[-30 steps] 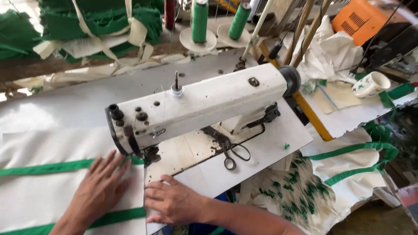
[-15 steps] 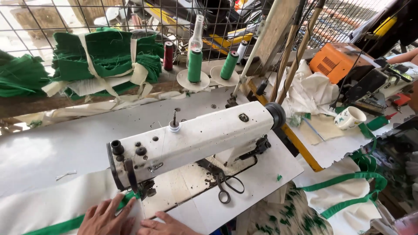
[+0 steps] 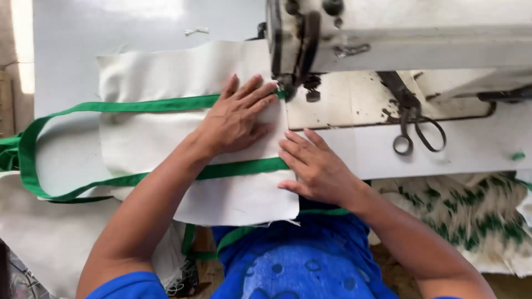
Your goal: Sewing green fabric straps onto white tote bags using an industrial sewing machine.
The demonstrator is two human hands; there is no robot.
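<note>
Both hands (image 3: 277,144) flat on white fabric (image 3: 149,138)

Left hand (image 3: 235,119) flat on white cloth (image 3: 160,138), fingertips at green strap (image 3: 138,104) beside sewing machine (image 3: 399,33) needle. Right hand (image 3: 316,166) presses cloth edge. Scissors (image 3: 413,124) on worktop (image 3: 471,149).

A cream cloth (image 3: 166,138) lies flat on the desk, its right edge at nine o'clock of the needle. A green strap (image 3: 138,104) crosses it twice, looping off leftward.
</note>
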